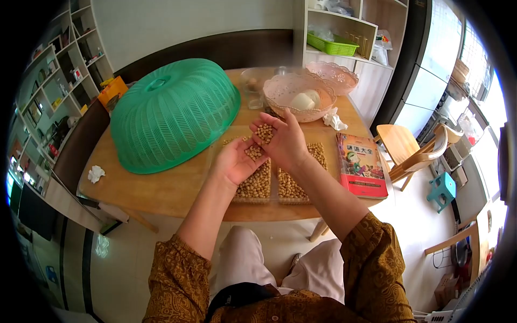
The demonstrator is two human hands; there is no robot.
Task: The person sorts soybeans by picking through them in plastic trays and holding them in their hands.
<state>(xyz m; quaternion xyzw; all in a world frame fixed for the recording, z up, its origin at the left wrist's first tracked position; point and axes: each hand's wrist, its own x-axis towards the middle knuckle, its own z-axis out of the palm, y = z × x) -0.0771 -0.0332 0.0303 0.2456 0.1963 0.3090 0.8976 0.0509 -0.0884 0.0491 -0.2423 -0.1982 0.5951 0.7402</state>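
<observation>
My left hand [237, 162] is cupped, palm up, with a small heap of soybeans [253, 153] in it. Against its fingertips rests my right hand [288, 141], also cupped and holding soybeans [264, 133] in the palm and fingers. Both hands are above a clear divided tray [274, 188] on the table. Its left compartment holds many tan soybeans [252, 188], and more soybeans [291, 188] fill the right one. My hands and forearms hide the tray's far part.
A large green mesh food cover [172, 113] lies left on the wooden table [161, 188]. Behind are pink lace-edged baskets [280, 94] and a glass [254, 101]. At right are a red book [362, 167] and crumpled tissue [335, 119]; another tissue [96, 174] is far left.
</observation>
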